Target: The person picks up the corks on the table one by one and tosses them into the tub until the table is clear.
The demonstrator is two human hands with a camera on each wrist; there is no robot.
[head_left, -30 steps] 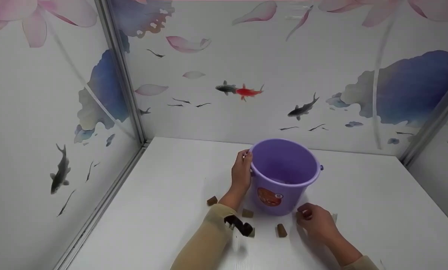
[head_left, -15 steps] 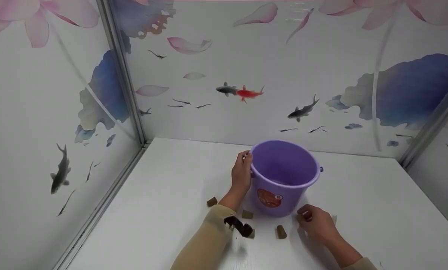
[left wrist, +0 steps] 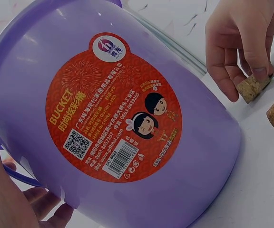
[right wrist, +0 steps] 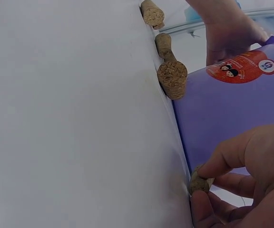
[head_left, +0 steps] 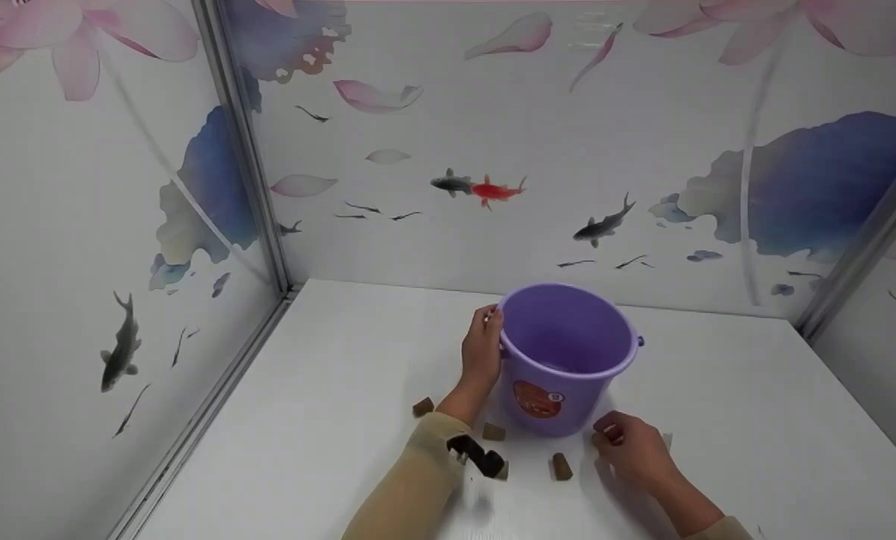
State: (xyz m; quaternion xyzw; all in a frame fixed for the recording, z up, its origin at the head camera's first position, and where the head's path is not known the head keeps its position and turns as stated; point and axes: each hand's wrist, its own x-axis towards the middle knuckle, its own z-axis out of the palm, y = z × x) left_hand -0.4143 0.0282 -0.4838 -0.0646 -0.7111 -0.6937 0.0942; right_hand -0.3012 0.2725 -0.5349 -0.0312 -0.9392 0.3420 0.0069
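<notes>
A purple plastic bucket [head_left: 601, 384] with a red round label stands upright on the white table, its mouth facing up. My left hand [head_left: 483, 351] grips its left side just under the rim, beside the handle mount. To the right of the bucket's base, my right hand [head_left: 633, 451] pinches a cork stopper [left wrist: 251, 89] between thumb and fingers, low at the table. The head view mostly hides this cork behind the fingers. Another cork stopper [head_left: 562, 466] lies in front of the bucket, near the right hand. The bucket's bottom inside is largely out of sight.
More corks lie left of and before the bucket: one cork [head_left: 423, 407] beside the left wrist, one cork [head_left: 494, 432] close to the base, and one cork [head_left: 502, 471] partly behind the black wrist camera [head_left: 477, 455]. White printed panels [head_left: 448, 247] enclose the table [head_left: 343, 390].
Everything in the head view sits very slightly lower than before. Both hands keep their holds, and the bucket and corks stay in place relative to the table.
</notes>
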